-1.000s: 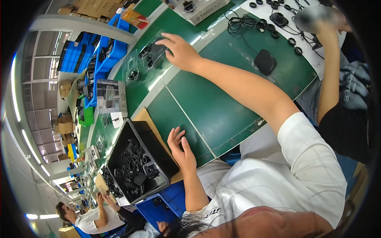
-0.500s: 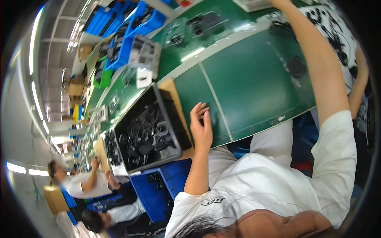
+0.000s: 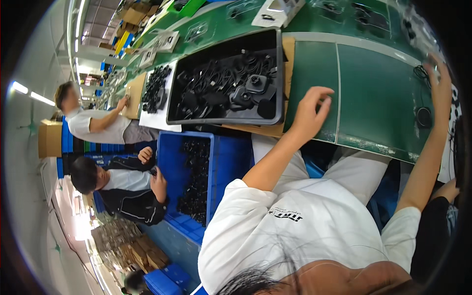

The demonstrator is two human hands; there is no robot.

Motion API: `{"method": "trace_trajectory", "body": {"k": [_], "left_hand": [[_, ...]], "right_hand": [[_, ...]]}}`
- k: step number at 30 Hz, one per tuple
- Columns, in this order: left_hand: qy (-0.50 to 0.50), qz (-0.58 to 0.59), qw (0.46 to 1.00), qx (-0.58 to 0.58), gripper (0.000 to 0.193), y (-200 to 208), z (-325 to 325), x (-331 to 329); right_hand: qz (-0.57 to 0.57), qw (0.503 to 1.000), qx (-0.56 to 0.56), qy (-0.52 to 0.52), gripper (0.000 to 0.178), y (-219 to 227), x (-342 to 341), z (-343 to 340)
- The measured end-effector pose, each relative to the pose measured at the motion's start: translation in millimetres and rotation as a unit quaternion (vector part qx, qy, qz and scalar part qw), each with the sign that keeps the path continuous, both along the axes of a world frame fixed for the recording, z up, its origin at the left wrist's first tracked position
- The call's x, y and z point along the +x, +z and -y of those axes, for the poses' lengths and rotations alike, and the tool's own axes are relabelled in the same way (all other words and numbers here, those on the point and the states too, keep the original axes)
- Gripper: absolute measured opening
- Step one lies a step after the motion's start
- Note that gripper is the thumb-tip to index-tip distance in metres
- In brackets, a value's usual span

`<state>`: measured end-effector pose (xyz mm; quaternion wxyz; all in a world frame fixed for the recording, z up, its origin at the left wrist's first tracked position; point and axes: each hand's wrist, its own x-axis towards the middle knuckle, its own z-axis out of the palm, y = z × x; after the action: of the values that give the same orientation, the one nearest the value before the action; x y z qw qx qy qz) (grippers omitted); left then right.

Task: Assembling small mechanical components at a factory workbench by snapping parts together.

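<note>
My left hand (image 3: 313, 112) hovers over the near edge of the green work mat (image 3: 378, 88), just right of a black bin. Its fingers are loosely bent, the thumb stands apart, and nothing is in it. At the far right, my right hand (image 3: 439, 76) is raised and smeared by motion. Clear plastic packaging (image 3: 418, 32) lies right at its fingertips; whether the hand grips it I cannot tell. Below that hand a black cable (image 3: 420, 73) and a round black piece (image 3: 423, 118) rest on the mat. The black bin (image 3: 281, 78) holds cables and several square black devices with round fronts (image 3: 256, 83).
A blue crate (image 3: 210, 172) of small black parts stands below the bin. Black parts (image 3: 156, 88) lie on a white sheet to its left. Clear trays (image 3: 371, 19) and a white box (image 3: 278, 12) line the far side. Two people (image 3: 123, 184) work at left; another person's hand (image 3: 446, 191) shows at right.
The view has swung left, bringing more of the bin and blue crate in. My right hand has come back from the far white box toward me. My left hand stays empty.
</note>
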<state>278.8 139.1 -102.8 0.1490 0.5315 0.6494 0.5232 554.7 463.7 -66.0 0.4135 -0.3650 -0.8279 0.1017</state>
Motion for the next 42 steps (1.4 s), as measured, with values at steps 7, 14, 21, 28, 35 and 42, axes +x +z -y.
{"method": "trace_trajectory", "body": {"k": [7,14,21,28,35,42], "left_hand": [[-0.113,-0.046,0.992,0.029,0.026,62.8,99.6,-15.5],[0.18,-0.208,0.96,-0.055,0.027,99.3,150.0,-146.2],[0.365,-0.305,0.841,-0.257,0.03,85.1,170.3,-384.0],[0.309,-0.214,0.862,-0.341,0.034,41.3,110.2,-458.9],[0.36,-0.083,0.904,-0.213,0.029,73.5,136.8,-478.8],[0.487,0.016,0.856,-0.176,0.032,47.9,76.0,-386.7]], "right_hand": [[0.124,0.992,-0.008,0.01,0.036,-35.0,-48.2,196.3],[0.061,0.998,-0.017,0.02,0.037,-51.3,-57.5,247.3],[0.011,0.994,-0.072,0.08,0.038,-45.3,-64.1,251.4],[0.043,0.992,-0.04,0.112,0.034,-43.7,-67.8,264.9],[0.039,0.988,-0.025,0.145,0.031,-36.1,-61.6,289.0],[0.064,0.993,-0.024,0.095,0.029,-48.0,-43.6,305.7]]}}
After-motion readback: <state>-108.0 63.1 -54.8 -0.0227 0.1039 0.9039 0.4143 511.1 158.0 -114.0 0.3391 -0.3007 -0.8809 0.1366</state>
